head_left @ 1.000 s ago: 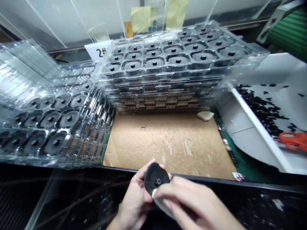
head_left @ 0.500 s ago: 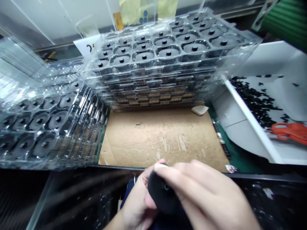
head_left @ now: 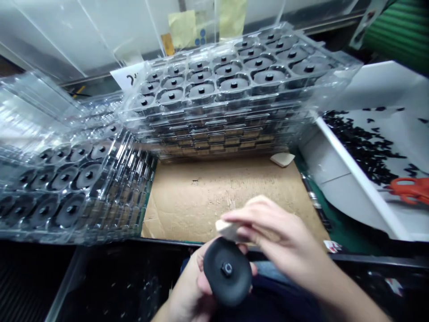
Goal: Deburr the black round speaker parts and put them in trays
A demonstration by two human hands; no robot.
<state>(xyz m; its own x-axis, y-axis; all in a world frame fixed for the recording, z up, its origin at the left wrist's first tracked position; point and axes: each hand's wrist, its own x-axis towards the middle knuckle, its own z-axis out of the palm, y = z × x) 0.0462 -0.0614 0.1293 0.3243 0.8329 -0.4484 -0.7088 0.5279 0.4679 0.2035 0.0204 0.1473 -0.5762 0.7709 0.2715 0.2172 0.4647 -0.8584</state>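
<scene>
My left hand (head_left: 197,279) is closed around a dark, rounded rubber-like part (head_left: 217,286) with a short post at its middle. The post's top bears a pale ring mark, and its face is turned up toward me. Pinched in my right hand (head_left: 271,232) is a small white wedge-shaped pad (head_left: 224,226), at the part's upper edge; I cannot tell if the two touch. Both hands are over the near edge of the bench, in front of a cardboard sheet (head_left: 187,201).
Clear plastic trays (head_left: 214,100) of similar dark parts are stacked behind the cardboard, and more trays (head_left: 87,188) stand at left. Another pale wedge (head_left: 282,159) lies on the cardboard. At right, a white bin (head_left: 362,188) holds small black pieces (head_left: 365,147) and orange-handled scissors (head_left: 410,188).
My right hand has moved off the part's face toward its upper edge, uncovering the white pad. The part's face and post now show more fully. The camera view has shifted slightly.
</scene>
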